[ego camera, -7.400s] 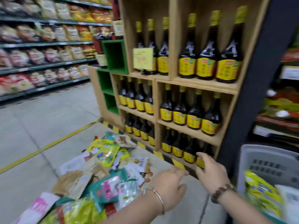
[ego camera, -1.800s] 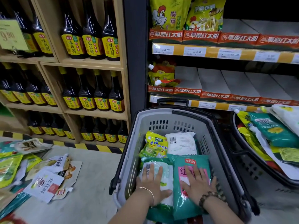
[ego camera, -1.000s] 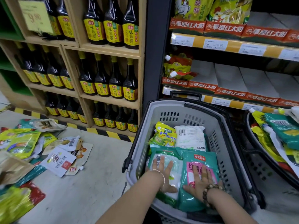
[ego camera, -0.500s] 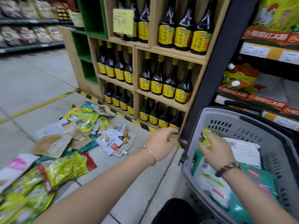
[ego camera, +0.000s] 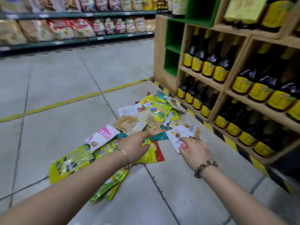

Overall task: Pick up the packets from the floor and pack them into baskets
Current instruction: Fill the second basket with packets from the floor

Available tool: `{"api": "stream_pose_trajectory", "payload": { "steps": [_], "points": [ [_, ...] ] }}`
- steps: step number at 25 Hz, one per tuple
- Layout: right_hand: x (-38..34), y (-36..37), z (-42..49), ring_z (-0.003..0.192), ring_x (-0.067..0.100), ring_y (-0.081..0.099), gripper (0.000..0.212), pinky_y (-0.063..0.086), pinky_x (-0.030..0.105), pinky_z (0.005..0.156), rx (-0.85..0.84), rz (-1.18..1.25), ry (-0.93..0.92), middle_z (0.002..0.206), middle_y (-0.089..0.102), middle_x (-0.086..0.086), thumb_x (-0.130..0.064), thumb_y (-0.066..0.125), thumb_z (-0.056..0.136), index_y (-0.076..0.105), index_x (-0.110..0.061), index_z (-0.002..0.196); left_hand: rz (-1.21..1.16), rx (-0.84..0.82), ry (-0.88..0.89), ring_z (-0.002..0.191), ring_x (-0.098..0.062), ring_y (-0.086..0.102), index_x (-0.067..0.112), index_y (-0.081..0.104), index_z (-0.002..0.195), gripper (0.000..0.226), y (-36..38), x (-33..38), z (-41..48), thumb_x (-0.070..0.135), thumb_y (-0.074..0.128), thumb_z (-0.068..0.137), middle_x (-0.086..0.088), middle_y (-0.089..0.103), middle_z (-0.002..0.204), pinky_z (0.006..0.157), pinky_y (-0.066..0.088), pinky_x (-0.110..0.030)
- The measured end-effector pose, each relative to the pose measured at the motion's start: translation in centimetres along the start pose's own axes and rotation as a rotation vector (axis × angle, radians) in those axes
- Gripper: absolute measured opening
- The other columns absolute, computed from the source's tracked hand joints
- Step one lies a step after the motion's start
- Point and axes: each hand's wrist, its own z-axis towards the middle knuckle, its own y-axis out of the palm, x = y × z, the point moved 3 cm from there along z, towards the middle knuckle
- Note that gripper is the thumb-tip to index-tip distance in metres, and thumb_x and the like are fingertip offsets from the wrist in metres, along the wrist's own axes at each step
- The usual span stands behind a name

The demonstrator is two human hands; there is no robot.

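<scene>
Packets (ego camera: 159, 111) and bottle labels (ego camera: 258, 93) blurred, print unreadable; far shelves (ego camera: 73, 41) smeared.

We record both forearms bare, stretched forward and downward, well apart, palms turned down. The left hand (ego camera: 136, 146) reaches with fingers extended and loosely bent. The right hand (ego camera: 194, 149) has its thumb forward; motion blur prevents confirming any grip.

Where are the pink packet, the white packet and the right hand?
pink packet (ego camera: 101, 136): head view, its middle.
white packet (ego camera: 177, 133): head view, printed face above the thumb.
right hand (ego camera: 194, 149): head view, back of the hand.
</scene>
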Motion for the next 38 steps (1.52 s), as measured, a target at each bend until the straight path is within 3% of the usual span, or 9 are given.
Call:
{"api": "stream_pose_trajectory", "payload": {
  "steps": [6, 10, 18, 21, 24, 27, 30, 34, 38],
  "points": [
    [-8.3, 10.2, 5.4, 0.12, 0.02, 0.051, 0.039, 0.036, 0.032, 0.1, -0.203, -0.034, -0.089, 0.135, 0.054, -0.002, -0.031, 0.045, 0.095, 0.048, -0.028, 0.134, -0.022, -0.014, -0.258, 0.117, -0.013, 0.054, 0.027, 0.05, 0.131, 0.038, 3.9, -16.6, -2.7, 0.025, 0.051, 0.092, 0.006, 0.052, 0.133, 0.093, 0.043, -0.026],
    [-11.9, 14.2, 9.0, 0.124, 0.02, 0.047, 0.04, 0.031, 0.032, 0.102, -0.334, -0.212, -0.196, 0.136, 0.052, 0.0, -0.031, 0.043, 0.095, 0.045, -0.027, 0.135, 0.003, -0.194, -0.328, 0.119, -0.011, 0.051, 0.031, 0.047, 0.131, 0.039, 8.3, -24.5, -4.9, 0.028, 0.05, 0.092, 0.009, 0.048, 0.136, 0.094, 0.043, -0.027],
    [-13.1, 22.5, 10.9, 0.12, 0.022, 0.05, 0.037, 0.025, 0.038, 0.107, -0.551, -0.433, -0.438, 0.129, 0.055, 0.002, -0.031, 0.042, 0.094, 0.049, -0.025, 0.13, 0.106, -0.324, -0.314, 0.11, -0.018, 0.055, 0.028, 0.058, 0.116, 0.027, 12.8, -29.7, -5.7, 0.03, 0.05, 0.091, 0.004, 0.06, 0.118, 0.084, 0.046, -0.028],
    [-14.0, 25.8, 8.8, 0.121, 0.022, 0.049, 0.037, 0.023, 0.038, 0.108, -0.655, -0.404, -0.524, 0.129, 0.055, 0.002, -0.029, 0.041, 0.094, 0.048, -0.026, 0.13, 0.243, -0.716, -0.202, 0.102, -0.024, 0.06, 0.019, 0.064, 0.107, 0.037, 14.6, -28.8, -8.9, 0.047, 0.058, 0.084, -0.003, 0.067, 0.107, 0.078, 0.047, -0.029],
    [-16.4, 29.0, 7.1, 0.119, 0.023, 0.051, 0.037, 0.026, 0.036, 0.106, -0.724, -0.39, -0.634, 0.127, 0.057, 0.002, -0.031, 0.041, 0.095, 0.048, -0.026, 0.131, 0.461, -1.12, -0.154, 0.11, -0.03, 0.057, 0.009, 0.059, 0.118, 0.06, 16.7, -28.5, -13.7, 0.05, 0.07, 0.076, -0.014, 0.06, 0.12, 0.089, 0.046, -0.036],
    [-19.1, 32.0, 6.7, 0.112, 0.024, 0.055, 0.034, 0.037, 0.033, 0.095, -0.736, -0.279, -0.639, 0.122, 0.06, 0.003, -0.03, 0.039, 0.096, 0.051, -0.024, 0.128, 0.459, -1.037, -0.277, 0.121, -0.033, 0.046, 0.011, 0.046, 0.13, 0.073, 18.3, -29.0, -16.1, 0.045, 0.074, 0.072, -0.015, 0.046, 0.132, 0.099, 0.039, -0.041],
    [-20.0, 34.6, 7.7, 0.106, 0.024, 0.057, 0.038, 0.047, 0.033, 0.081, -0.708, -0.06, -0.376, 0.126, 0.057, 0.004, -0.038, 0.045, 0.094, 0.049, -0.022, 0.128, 0.27, -0.882, -0.473, 0.121, -0.027, 0.049, 0.018, 0.05, 0.126, 0.058, 18.4, -30.4, -16.5, 0.045, 0.067, 0.078, -0.009, 0.052, 0.132, 0.095, 0.041, -0.032],
    [-20.5, 36.3, 9.3, 0.124, 0.028, 0.045, 0.086, 0.048, 0.043, 0.09, -0.707, -0.029, -0.118, 0.141, 0.036, 0.011, -0.066, 0.06, 0.075, 0.033, -0.014, 0.138, 0.093, -0.668, -0.59, 0.114, -0.024, 0.055, 0.024, 0.054, 0.12, 0.05, 16.4, -32.1, -16.7, 0.044, 0.067, 0.077, -0.005, 0.061, 0.124, 0.084, 0.042, -0.025],
    [-22.0, 37.5, 9.9, 0.12, 0.029, 0.049, 0.106, 0.046, 0.043, 0.093, -0.713, 0.048, 0.034, 0.136, 0.046, 0.01, -0.074, 0.065, 0.064, 0.027, -0.011, 0.14, -0.192, -0.58, -0.553, 0.099, -0.016, 0.063, 0.022, 0.063, 0.111, 0.049, 13.0, -32.9, -16.7, 0.038, 0.079, 0.068, 0.0, 0.069, 0.108, 0.075, 0.041, -0.019]
  ]
}}
